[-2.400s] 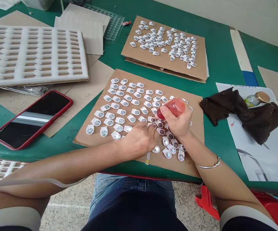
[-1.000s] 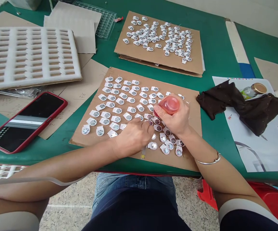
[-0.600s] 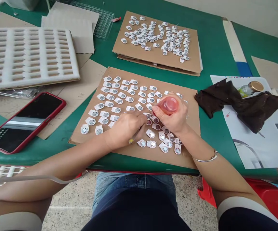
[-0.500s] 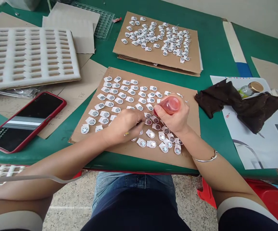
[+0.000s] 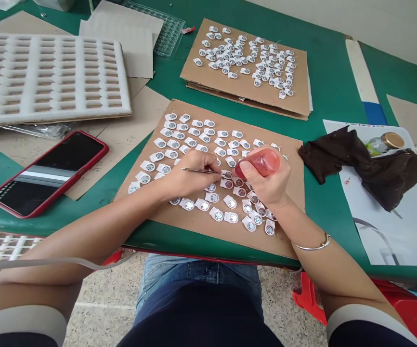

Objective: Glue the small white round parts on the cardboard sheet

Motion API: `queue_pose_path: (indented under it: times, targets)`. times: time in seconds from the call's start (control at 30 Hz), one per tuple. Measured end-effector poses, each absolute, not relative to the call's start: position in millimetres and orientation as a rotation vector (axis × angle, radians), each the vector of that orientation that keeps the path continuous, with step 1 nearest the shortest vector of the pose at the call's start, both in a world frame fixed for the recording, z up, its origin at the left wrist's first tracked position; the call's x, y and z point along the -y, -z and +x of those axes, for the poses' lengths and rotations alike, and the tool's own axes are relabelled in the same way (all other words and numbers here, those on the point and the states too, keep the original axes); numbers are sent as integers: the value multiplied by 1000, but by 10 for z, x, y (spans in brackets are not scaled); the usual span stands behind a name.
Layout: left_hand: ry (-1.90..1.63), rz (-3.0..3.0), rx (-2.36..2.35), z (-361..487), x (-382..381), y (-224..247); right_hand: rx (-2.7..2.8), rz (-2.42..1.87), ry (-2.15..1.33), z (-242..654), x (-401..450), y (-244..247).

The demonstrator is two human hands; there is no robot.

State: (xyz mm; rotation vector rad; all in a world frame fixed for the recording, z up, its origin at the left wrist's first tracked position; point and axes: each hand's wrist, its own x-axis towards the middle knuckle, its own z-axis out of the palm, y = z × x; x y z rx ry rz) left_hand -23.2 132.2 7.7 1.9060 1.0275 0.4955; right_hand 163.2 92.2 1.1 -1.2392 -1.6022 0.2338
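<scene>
Head view: thin metal tool and red bottle held over rows of small discs

A thin metal tool [image 5: 197, 170] is pinched in the fingers of the left hand [image 5: 190, 178], with its tip end pointed toward the small discs [image 5: 231, 202] beside the bottle. Whether a disc is touched by the tip cannot be told. The red bottle [image 5: 264, 162] is gripped in the closed right hand [image 5: 275, 185], tilted, with its rounded end up and its lower end hidden near the discs. A silver bangle [image 5: 315, 247] is worn on the right wrist.

The small discs, each backed by a white tab, are spread on the near cardboard sheet [image 5: 179, 218], which is laid on the green table [image 5: 327, 91]. More of them are scattered on the far cardboard stack [image 5: 197, 79]. To the left, a red-cased phone [image 5: 49, 173] is placed in front of a white slotted tray [image 5: 76, 79]. To the right, a dark cloth [image 5: 345, 149] is bunched on printed paper [image 5: 407, 217], with a gold-lidded jar [image 5: 382, 143] just behind it.
</scene>
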Motion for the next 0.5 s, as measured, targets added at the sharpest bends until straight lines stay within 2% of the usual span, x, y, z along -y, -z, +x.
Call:
queue_pose_path:
  times: [0.5]
  targets:
    - [-474, 1787, -1043, -223, -1323, -118, 1692, -1197, -249, 1633, -915, -14]
